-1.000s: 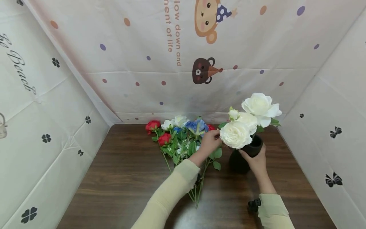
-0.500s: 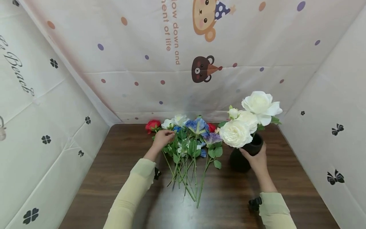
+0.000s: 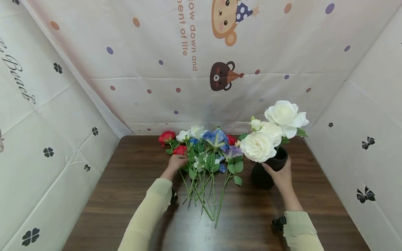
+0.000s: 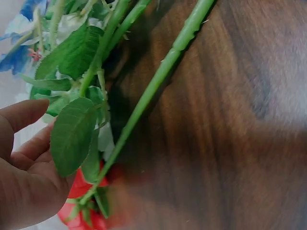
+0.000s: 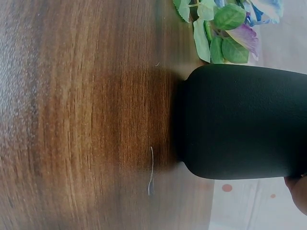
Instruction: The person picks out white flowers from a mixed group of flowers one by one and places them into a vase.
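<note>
White flowers [image 3: 259, 146] stand in a black vase [image 3: 263, 176] on the right of the table. My right hand [image 3: 282, 176] grips the vase near its rim; in the right wrist view the dark vase [image 5: 244, 122] fills the right side and only a bit of the hand [image 5: 298, 194] shows. My left hand [image 3: 176, 165] is at the left edge of the loose flowers, just below a red flower [image 3: 180, 150]. In the left wrist view the hand [image 4: 33, 167] has its thumb and fingers apart beside a green leaf [image 4: 73, 136], with red petals [image 4: 84, 211] below.
Loose blue [image 3: 216, 138], purple [image 3: 233, 152], white and red flowers lie mid-table, their stems [image 3: 216, 209] pointing toward the front. Printed cloth [image 3: 150, 69] hangs behind the brown table [image 3: 119, 195] and along both sides.
My left hand has moved from beside the white flowers leftward to the loose bunch, then slightly down, uncovering the red flower. My right hand stays on the vase.
</note>
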### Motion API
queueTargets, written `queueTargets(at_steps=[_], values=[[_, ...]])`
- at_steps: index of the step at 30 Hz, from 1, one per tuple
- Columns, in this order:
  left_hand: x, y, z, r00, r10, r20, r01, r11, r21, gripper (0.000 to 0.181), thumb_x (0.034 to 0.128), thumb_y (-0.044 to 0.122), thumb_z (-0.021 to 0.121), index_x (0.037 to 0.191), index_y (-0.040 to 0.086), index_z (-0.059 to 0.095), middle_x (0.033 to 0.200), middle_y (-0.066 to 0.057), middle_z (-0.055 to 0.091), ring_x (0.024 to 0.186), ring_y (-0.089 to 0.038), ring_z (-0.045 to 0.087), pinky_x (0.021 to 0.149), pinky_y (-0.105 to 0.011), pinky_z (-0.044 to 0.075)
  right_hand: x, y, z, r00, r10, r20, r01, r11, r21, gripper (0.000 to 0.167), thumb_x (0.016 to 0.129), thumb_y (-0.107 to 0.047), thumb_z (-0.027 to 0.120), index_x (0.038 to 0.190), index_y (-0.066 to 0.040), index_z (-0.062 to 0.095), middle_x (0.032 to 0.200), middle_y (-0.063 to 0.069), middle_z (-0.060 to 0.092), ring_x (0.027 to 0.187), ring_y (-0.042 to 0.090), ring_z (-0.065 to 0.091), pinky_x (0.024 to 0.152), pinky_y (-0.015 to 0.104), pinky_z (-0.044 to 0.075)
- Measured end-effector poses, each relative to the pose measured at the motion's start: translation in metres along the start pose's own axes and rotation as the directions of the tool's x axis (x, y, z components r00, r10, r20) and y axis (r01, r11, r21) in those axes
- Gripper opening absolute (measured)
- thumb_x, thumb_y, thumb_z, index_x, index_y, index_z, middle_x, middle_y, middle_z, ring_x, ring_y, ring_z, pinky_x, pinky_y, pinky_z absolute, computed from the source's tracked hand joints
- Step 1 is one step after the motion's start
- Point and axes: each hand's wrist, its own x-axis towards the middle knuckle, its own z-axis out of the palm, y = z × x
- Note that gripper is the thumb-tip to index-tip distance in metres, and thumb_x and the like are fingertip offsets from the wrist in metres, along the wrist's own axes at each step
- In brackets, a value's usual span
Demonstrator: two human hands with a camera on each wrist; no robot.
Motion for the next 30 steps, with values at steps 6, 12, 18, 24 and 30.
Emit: queueTargets(at_steps=[6,12,18,24,30], values=[[0.003,-0.004,0.004,1.0,-0.008,0.026,0.008,1.0,-0.021,0.032,0.0999,0.008,0.06,0.126,-0.009,0.069,0.146,-0.029,0.056,0.111,-0.036,0.068,0.084,-0.032,0.057,-0.001,0.0,0.0,1.0,0.007,0.001,-0.007,1.0,-0.001,0.103,0.085,-0.009,0.079,0.163,-0.01,0.012,0.164,0.018,0.026,0.149,0.035,0.031,0.123,0.054,0.025],[0.008,-0.002,0.007,1.0,-0.008,0.003,0.008,1.0,0.015,0.026,0.0943,0.006,0.067,0.114,-0.009,0.075,0.111,-0.026,0.075,0.071,-0.016,0.07,0.069,-0.028,0.057,0.0,0.0,-0.001,1.0,0.007,0.0,-0.007,1.0,0.001,0.103,0.085,-0.01,0.079,0.164,-0.012,0.012,0.164,0.016,0.026,0.149,0.034,0.031,0.123,0.054,0.026],[0.012,0.004,0.011,0.999,-0.016,-0.045,0.024,0.985,0.173,0.025,0.0862,0.002,0.067,0.061,0.003,0.065,0.058,-0.004,0.062,0.055,-0.014,0.051,0.057,-0.027,0.044,0.0,0.001,0.0,1.0,0.013,-0.003,-0.013,1.0,-0.007,0.103,0.085,-0.011,0.079,0.163,-0.009,0.012,0.164,0.018,0.026,0.149,0.035,0.031,0.123,0.054,0.025],[0.017,0.005,0.016,0.994,-0.056,-0.093,0.078,0.964,0.256,0.04,0.0836,0.005,0.066,0.05,0.016,0.047,0.049,0.003,0.045,0.052,-0.016,0.045,0.054,-0.029,0.039,0.0,0.001,0.0,1.0,0.019,-0.001,-0.019,1.0,-0.012,0.103,0.086,-0.012,0.078,0.163,-0.008,0.011,0.165,0.019,0.024,0.15,0.037,0.03,0.123,0.056,0.024],[0.018,0.003,0.014,0.996,-0.056,-0.067,0.064,0.99,0.125,0.042,0.0822,0.0,0.063,0.047,0.016,0.046,0.046,0.004,0.05,0.048,-0.014,0.049,0.052,-0.027,0.041,0.0,0.0,-0.001,1.0,0.012,0.005,-0.012,1.0,-0.013,0.104,0.086,-0.012,0.078,0.164,-0.01,0.01,0.166,0.018,0.023,0.15,0.037,0.029,0.124,0.057,0.024]])
